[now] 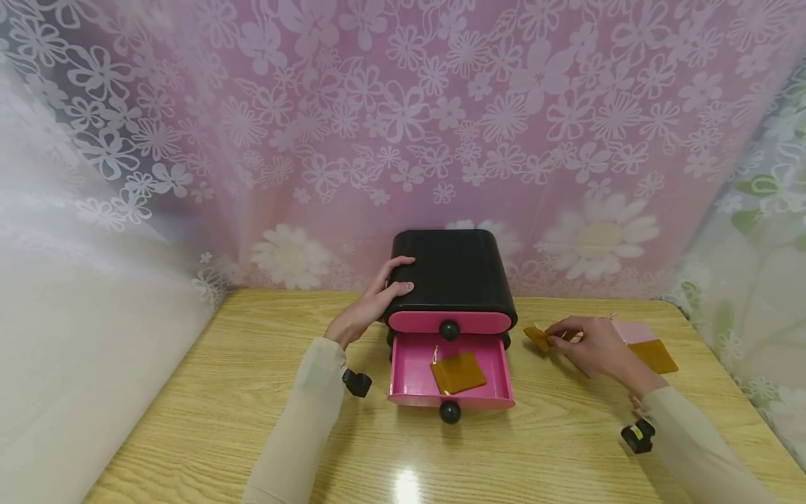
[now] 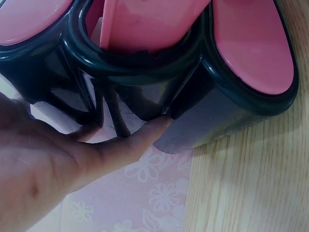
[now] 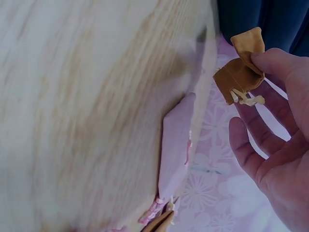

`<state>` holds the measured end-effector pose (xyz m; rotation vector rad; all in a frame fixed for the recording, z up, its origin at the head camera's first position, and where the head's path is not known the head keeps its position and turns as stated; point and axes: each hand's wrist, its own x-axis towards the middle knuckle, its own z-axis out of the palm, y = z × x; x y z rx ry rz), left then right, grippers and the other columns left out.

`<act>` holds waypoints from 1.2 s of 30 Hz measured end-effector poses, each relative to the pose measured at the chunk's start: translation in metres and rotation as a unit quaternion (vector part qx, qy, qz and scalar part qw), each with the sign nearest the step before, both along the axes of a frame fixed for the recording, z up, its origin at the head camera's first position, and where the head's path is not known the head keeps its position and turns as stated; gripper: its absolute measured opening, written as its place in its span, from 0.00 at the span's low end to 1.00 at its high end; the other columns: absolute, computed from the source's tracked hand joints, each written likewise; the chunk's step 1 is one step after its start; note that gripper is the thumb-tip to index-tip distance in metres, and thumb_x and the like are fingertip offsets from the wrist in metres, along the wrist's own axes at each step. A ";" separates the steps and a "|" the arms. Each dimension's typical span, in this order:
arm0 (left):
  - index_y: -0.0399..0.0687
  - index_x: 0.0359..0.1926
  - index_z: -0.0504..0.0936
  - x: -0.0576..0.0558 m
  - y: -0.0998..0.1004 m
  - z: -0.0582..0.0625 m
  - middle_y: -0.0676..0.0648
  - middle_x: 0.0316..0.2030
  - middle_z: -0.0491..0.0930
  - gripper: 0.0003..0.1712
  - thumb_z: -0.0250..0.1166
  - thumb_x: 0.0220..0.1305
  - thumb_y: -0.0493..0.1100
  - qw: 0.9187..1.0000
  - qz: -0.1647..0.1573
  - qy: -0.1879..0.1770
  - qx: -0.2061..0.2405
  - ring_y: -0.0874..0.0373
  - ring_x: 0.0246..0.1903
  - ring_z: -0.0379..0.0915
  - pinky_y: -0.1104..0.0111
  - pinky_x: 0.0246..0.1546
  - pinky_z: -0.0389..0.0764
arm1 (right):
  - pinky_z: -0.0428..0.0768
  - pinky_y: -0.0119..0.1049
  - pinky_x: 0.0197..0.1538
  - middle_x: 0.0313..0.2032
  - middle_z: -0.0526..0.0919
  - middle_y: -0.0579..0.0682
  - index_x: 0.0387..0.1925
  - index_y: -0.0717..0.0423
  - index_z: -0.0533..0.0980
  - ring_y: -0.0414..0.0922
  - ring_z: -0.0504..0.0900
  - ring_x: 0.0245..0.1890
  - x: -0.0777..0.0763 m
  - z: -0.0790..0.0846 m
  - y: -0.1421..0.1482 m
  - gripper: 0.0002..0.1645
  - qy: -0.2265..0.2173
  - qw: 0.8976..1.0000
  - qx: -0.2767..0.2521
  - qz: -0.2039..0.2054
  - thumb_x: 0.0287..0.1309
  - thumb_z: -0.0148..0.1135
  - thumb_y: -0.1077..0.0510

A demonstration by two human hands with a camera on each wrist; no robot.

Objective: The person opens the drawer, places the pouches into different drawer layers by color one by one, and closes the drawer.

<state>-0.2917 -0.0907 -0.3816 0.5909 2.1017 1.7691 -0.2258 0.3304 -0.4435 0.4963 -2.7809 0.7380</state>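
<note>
A black drawer unit (image 1: 447,269) with pink drawers stands on the table. My left hand (image 1: 368,302) rests on its left edge, thumb and fingers spread over the top; the left wrist view shows fingers touching its side. Below the upper drawer, a pink drawer (image 1: 411,371) is pulled out, and inside it lies a mustard drawstring pouch (image 1: 461,372). To the right of the unit, my right hand (image 1: 595,346) pinches another mustard pouch (image 3: 236,79) between thumb and fingers. That pouch is bent over, its pale cord hanging loose in the right wrist view.
Beyond my right hand, a pink pouch (image 1: 632,332) and a mustard pouch (image 1: 656,355) lie on the wooden table (image 1: 208,406), partly behind the hand. A flowered curtain (image 1: 403,140) hangs along the back of the table. Round black knobs (image 1: 450,412) stick out from the drawer fronts.
</note>
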 end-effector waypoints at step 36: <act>0.82 0.71 0.61 -0.001 -0.001 -0.001 0.49 0.70 0.66 0.26 0.54 0.78 0.53 1.000 -0.003 0.000 0.008 0.51 0.58 0.77 0.55 0.64 0.76 | 0.77 0.21 0.30 0.30 0.88 0.37 0.38 0.46 0.88 0.25 0.81 0.30 0.039 0.013 -0.011 0.20 0.135 0.987 -0.028 0.077 0.46 0.77 0.71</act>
